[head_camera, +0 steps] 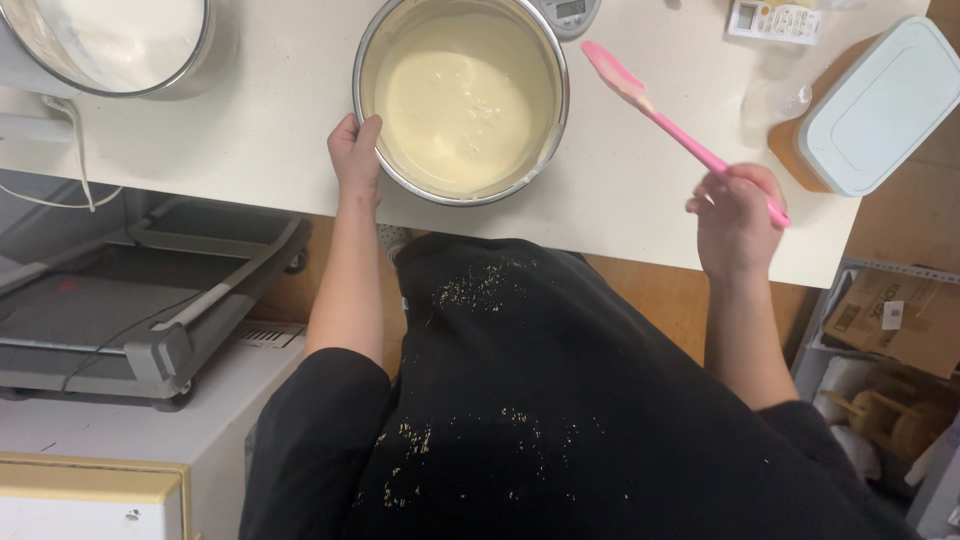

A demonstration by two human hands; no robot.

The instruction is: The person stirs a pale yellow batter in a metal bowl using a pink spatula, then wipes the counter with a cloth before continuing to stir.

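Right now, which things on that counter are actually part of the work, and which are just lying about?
In use:
- steel bowl of pale batter, left hand on its rim
- pink spatula, held in the right hand beside the bowl

Lying about:
- second bowl, far left
- lidded container
- kitchen scale
- small white device

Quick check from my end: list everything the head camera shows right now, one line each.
mixing bowl: 1, steel, pale yellow batter inside, counter centre
second bowl: 1, steel, white contents, top left corner
spatula: 1, pink, held above counter right of the mixing bowl
lidded container: 1, pale blue lid, amber base, right counter edge
scale: 1, grey, behind the mixing bowl
counter: 1, off-white
cardboard box: 1, brown, shelf lower right
left hand: gripping the mixing bowl's rim
right hand: closed on the spatula handle
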